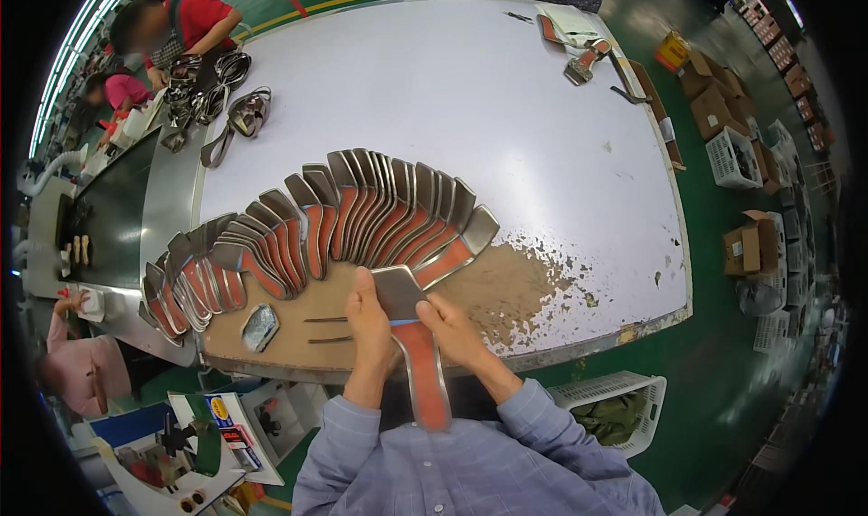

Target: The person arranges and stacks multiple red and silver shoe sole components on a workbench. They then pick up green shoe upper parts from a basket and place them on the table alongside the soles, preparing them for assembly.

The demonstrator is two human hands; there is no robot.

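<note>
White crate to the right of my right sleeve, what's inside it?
Crumpled, dark green, fabric-like material shows inside the white crate. Whatever lies beneath that material is covered and cannot be seen.

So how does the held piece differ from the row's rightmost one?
The held piece is in the left hand and right hand; the rightmost piece lies in the row. The held piece's strip points down the picture; the rightmost piece's slants lower-left. Both: dark wide end, orange strip, pale edging.
</note>
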